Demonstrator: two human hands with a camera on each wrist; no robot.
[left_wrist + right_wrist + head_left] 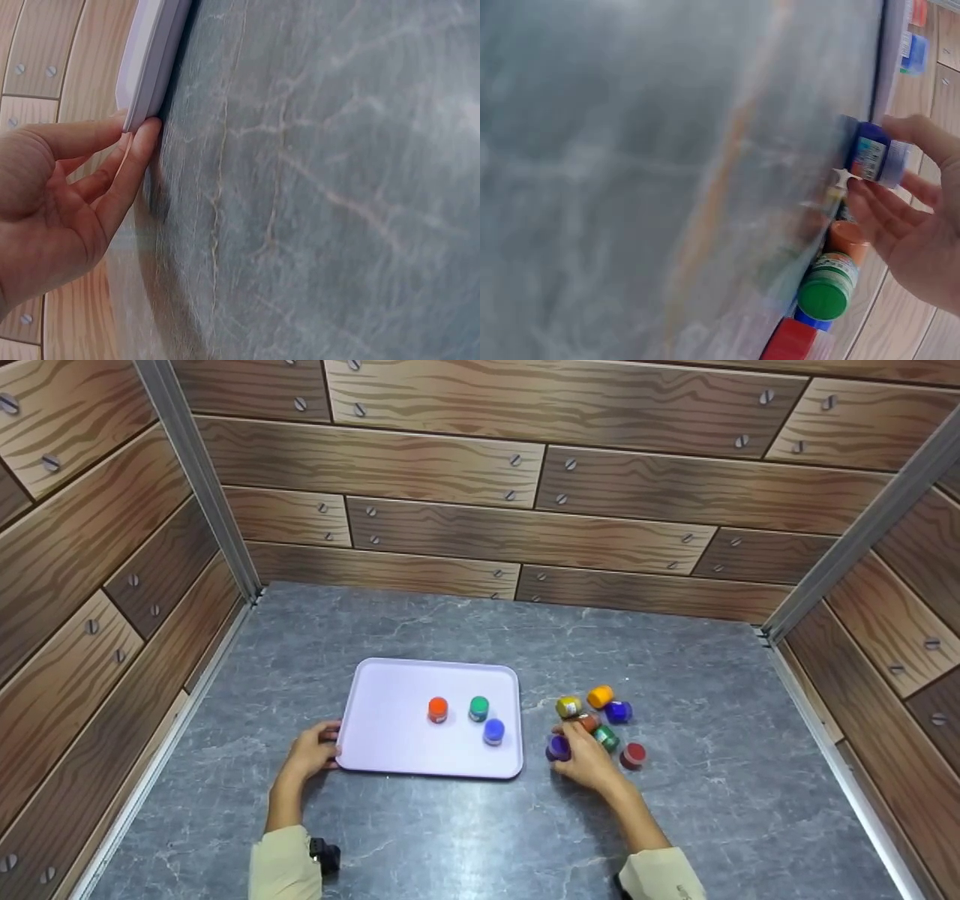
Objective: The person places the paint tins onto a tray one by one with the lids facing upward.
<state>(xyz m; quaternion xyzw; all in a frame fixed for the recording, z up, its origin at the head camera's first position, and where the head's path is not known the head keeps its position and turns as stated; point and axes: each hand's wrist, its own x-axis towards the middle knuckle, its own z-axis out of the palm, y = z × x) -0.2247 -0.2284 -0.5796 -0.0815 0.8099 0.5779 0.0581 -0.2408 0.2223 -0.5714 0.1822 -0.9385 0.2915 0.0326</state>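
A pale lilac tray (397,735) lies on the grey marbled surface. It bears a red-orange paint jar (437,709), a green one (478,708) and a blue one (493,731). My left hand (309,751) pinches the tray's near left corner, thumb and fingers at its rim (148,90). Right of the tray, my right hand (585,757) holds a small purple-blue paint jar (869,152) between thumb and fingers. The jar has a printed label and a clear-looking cap. Whether it touches the surface, I cannot tell.
Beside my right hand cluster several more jars: yellow (568,706), orange (600,696), dark blue (619,712), brown-orange (847,238), green (824,294) and dark red (633,755). Wood-patterned walls (442,521) with grey metal corner posts (202,472) enclose the surface.
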